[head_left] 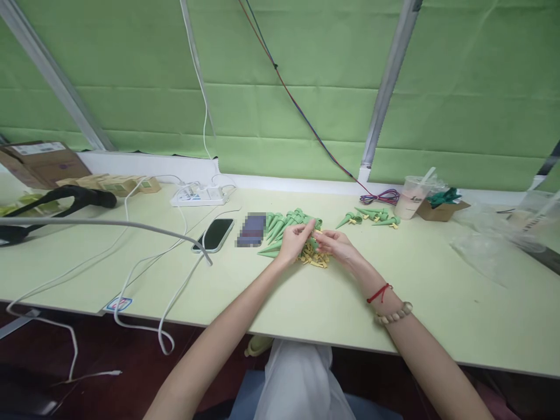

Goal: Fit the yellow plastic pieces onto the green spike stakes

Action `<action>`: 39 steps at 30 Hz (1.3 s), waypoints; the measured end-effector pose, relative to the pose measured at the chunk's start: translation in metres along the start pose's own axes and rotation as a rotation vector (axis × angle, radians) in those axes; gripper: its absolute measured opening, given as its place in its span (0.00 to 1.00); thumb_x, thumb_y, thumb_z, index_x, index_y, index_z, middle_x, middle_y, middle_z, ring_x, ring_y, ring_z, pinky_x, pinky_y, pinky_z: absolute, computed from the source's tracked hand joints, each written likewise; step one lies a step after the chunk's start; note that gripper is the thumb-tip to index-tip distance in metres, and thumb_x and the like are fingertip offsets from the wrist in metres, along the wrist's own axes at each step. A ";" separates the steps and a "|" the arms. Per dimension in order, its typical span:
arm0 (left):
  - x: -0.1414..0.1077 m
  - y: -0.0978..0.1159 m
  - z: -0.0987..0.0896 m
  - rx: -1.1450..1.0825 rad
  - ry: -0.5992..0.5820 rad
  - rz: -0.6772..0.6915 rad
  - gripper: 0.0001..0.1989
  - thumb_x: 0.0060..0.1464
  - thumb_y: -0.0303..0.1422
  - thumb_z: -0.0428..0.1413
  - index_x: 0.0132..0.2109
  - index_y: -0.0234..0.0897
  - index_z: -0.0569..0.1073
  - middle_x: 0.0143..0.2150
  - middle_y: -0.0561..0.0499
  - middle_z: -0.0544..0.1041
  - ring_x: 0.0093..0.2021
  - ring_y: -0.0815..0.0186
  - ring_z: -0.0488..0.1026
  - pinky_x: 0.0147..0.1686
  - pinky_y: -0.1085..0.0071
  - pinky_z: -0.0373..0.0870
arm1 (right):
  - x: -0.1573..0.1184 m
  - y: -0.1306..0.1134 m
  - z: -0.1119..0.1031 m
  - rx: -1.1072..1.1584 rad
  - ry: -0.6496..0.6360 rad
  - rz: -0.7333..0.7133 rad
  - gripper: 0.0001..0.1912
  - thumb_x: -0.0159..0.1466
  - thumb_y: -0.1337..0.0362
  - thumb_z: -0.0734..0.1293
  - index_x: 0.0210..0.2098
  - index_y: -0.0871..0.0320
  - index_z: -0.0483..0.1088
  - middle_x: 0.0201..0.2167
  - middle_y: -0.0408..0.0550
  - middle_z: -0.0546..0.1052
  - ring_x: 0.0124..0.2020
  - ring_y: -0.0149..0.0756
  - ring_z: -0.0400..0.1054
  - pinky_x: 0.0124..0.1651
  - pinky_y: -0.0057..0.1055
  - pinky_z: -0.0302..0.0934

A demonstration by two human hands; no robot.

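Observation:
My left hand (294,241) is closed around a green spike, its fingers pinched near the top of the piece. Close beside it, my right hand (336,245) pinches a small yellow piece (318,233) against the green one. Below my hands lies a pile of small yellow pieces (315,257). Green cone-shaped spikes (280,223) are heaped just behind and left of my left hand. Farther right, several green spikes with yellow pieces fitted (380,216) lie on the table.
A phone (219,234) and a pixelated dark item (251,230) lie left of the spikes. White cables (131,269) and a power strip (199,196) are farther left. A drink cup (410,198), small box (440,210) and plastic bags (476,248) stand or lie right.

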State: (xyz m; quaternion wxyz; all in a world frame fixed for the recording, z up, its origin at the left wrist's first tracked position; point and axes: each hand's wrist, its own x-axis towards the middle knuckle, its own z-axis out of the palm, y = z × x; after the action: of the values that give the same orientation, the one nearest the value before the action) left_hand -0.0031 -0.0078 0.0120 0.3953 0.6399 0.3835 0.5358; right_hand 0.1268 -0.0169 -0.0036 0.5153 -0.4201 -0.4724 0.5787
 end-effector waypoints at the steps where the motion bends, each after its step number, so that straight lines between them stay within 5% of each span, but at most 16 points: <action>1: 0.000 0.000 0.000 0.004 -0.001 -0.006 0.26 0.48 0.49 0.51 0.15 0.35 0.57 0.12 0.58 0.50 0.15 0.76 0.48 0.18 0.72 0.43 | 0.000 0.001 0.002 -0.018 0.034 -0.038 0.17 0.42 0.55 0.74 0.19 0.60 0.68 0.17 0.39 0.67 0.20 0.25 0.62 0.30 0.26 0.65; 7: 0.000 -0.002 -0.002 0.066 -0.003 -0.069 0.29 0.49 0.51 0.50 0.13 0.36 0.51 0.09 0.58 0.48 0.12 0.77 0.46 0.16 0.72 0.41 | -0.006 -0.001 0.005 -0.429 0.209 -0.434 0.15 0.47 0.57 0.71 0.17 0.58 0.62 0.16 0.40 0.66 0.18 0.28 0.60 0.23 0.27 0.57; 12: 0.003 -0.003 -0.004 0.080 -0.060 -0.104 0.27 0.46 0.52 0.51 0.14 0.35 0.59 0.09 0.59 0.49 0.11 0.77 0.47 0.14 0.73 0.41 | -0.007 -0.008 -0.011 -0.896 0.185 -0.829 0.13 0.54 0.61 0.65 0.17 0.57 0.60 0.18 0.44 0.66 0.24 0.32 0.61 0.29 0.29 0.57; 15: 0.003 -0.003 -0.003 0.016 -0.102 -0.114 0.27 0.47 0.53 0.50 0.16 0.35 0.60 0.09 0.59 0.50 0.10 0.78 0.47 0.14 0.74 0.41 | -0.005 -0.006 -0.013 -0.820 0.214 -0.746 0.09 0.53 0.60 0.67 0.23 0.57 0.63 0.22 0.44 0.69 0.24 0.32 0.63 0.29 0.29 0.60; 18: 0.004 -0.004 -0.002 -0.028 -0.088 -0.120 0.27 0.48 0.53 0.48 0.17 0.35 0.59 0.09 0.60 0.49 0.10 0.77 0.47 0.13 0.74 0.41 | -0.002 -0.004 -0.008 -0.563 0.209 -0.509 0.17 0.48 0.56 0.70 0.33 0.58 0.66 0.28 0.45 0.71 0.25 0.31 0.65 0.26 0.29 0.62; 23: 0.006 -0.003 -0.005 -0.034 -0.061 -0.106 0.23 0.45 0.52 0.52 0.24 0.34 0.68 0.13 0.58 0.58 0.11 0.78 0.48 0.12 0.74 0.42 | -0.004 -0.007 0.003 -0.128 -0.009 -0.163 0.19 0.48 0.51 0.69 0.30 0.61 0.71 0.29 0.45 0.72 0.26 0.30 0.65 0.30 0.31 0.67; 31: 0.011 0.001 -0.008 -0.020 -0.151 -0.018 0.21 0.45 0.49 0.54 0.23 0.35 0.63 0.14 0.60 0.51 0.13 0.78 0.45 0.14 0.75 0.39 | -0.004 -0.004 0.002 0.109 0.007 -0.075 0.19 0.42 0.55 0.74 0.31 0.58 0.72 0.27 0.42 0.71 0.27 0.27 0.65 0.31 0.28 0.66; 39: 0.006 -0.002 -0.008 0.048 -0.197 0.106 0.22 0.49 0.50 0.49 0.23 0.36 0.57 0.19 0.58 0.50 0.19 0.75 0.47 0.18 0.74 0.43 | -0.010 -0.011 0.004 0.035 -0.050 -0.148 0.16 0.43 0.55 0.74 0.21 0.58 0.67 0.20 0.39 0.64 0.23 0.26 0.60 0.31 0.30 0.66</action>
State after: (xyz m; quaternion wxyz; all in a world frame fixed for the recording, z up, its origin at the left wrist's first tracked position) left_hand -0.0106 -0.0013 0.0137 0.3869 0.7182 0.3211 0.4810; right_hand 0.1268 -0.0265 0.0083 0.5520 -0.3603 -0.5047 0.5574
